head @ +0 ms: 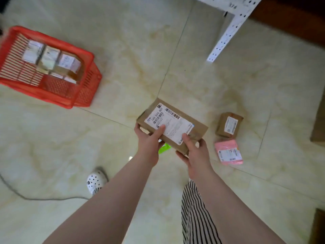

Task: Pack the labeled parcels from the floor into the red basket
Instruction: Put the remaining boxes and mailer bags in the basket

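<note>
I hold a long brown cardboard parcel [177, 118] with a white label above the floor, in the middle of the view. My left hand [149, 140] grips its near left end, thumb on the label. My right hand [195, 155] grips its near right end. The red basket [58, 95] stands on the floor at the far left, with several labeled parcels [52, 62] packed along its right side. A small brown parcel [228, 125] and a pink parcel [228, 152] lie on the floor to the right of my hands. Something green [164, 148] shows under the held parcel.
A white perforated shelf post [226, 32] stands at the upper right. Brown cardboard [319, 124] lies at the right edge, more at the lower right corner [318, 226]. A grey cable [40, 198] runs across the floor at lower left. My white shoe [95, 180] and striped trouser leg [195, 213] are below.
</note>
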A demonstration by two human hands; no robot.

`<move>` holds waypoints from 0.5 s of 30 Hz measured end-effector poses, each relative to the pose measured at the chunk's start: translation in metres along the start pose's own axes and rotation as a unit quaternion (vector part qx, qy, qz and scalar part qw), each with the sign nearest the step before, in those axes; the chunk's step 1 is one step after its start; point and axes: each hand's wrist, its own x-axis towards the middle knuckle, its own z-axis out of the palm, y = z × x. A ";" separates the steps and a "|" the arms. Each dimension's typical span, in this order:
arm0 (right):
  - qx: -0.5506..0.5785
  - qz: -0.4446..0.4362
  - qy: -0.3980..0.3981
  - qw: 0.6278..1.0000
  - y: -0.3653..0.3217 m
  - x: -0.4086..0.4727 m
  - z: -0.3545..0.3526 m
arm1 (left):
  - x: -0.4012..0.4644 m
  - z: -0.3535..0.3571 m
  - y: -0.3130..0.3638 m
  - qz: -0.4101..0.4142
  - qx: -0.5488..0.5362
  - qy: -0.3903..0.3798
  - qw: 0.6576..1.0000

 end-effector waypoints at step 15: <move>-0.136 -0.023 -0.114 0.984 0.161 -0.141 0.359 | -0.017 -0.361 0.279 0.105 0.031 0.127 0.986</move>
